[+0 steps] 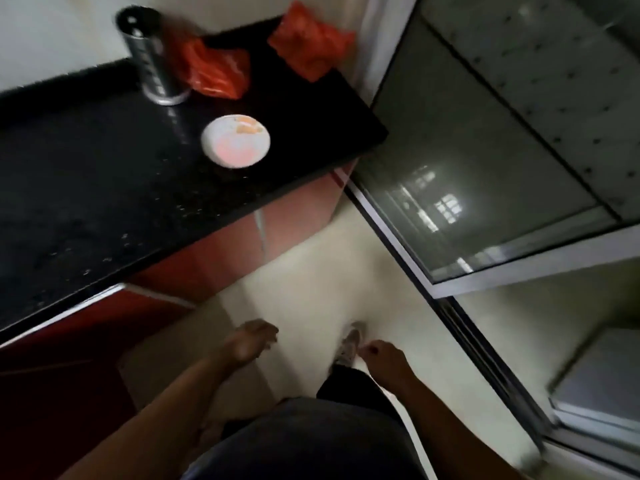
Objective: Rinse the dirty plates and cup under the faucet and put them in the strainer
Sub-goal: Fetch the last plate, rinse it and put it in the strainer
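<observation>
One dirty plate [236, 140] — two orange bags [218, 69].

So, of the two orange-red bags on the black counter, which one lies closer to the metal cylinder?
The left orange-red bag: it lies right beside the metal cylinder. The other bag sits apart, at the far right corner of the counter.

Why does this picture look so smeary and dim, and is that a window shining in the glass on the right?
Head view: the whole frame is motion-blurred, most clearly on the steel canister and both hands, left and right; the light is dim, so the black countertop shows only faint specks; the glass panel does carry a bright window-like reflection; straight edges lean from the wide-angle lens; the dirty plate stays readable.
</observation>
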`<control>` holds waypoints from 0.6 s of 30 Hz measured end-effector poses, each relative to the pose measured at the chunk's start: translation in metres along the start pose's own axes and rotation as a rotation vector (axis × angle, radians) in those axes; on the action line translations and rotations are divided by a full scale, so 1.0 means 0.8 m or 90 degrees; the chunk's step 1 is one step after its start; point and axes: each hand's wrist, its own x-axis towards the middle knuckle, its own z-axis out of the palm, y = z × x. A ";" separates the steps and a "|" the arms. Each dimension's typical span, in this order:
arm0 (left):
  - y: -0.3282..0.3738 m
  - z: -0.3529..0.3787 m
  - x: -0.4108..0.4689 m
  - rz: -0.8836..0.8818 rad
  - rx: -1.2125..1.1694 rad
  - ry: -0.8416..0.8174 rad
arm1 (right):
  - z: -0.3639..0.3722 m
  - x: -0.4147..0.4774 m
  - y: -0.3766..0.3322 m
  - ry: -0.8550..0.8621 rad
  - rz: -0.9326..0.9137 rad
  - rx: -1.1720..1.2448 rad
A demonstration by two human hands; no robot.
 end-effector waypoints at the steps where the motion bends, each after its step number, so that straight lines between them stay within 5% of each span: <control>1: 0.024 0.020 0.021 0.016 -0.009 -0.004 | -0.018 0.015 0.032 -0.004 0.026 0.008; 6: 0.150 0.102 0.095 0.026 0.113 0.022 | -0.127 0.078 0.138 -0.042 0.104 0.014; 10: 0.191 0.103 0.100 -0.032 0.155 0.085 | -0.224 0.144 0.141 -0.070 0.080 -0.030; 18: 0.217 0.022 0.123 -0.166 -0.079 0.276 | -0.340 0.302 -0.087 -0.127 -0.112 -0.165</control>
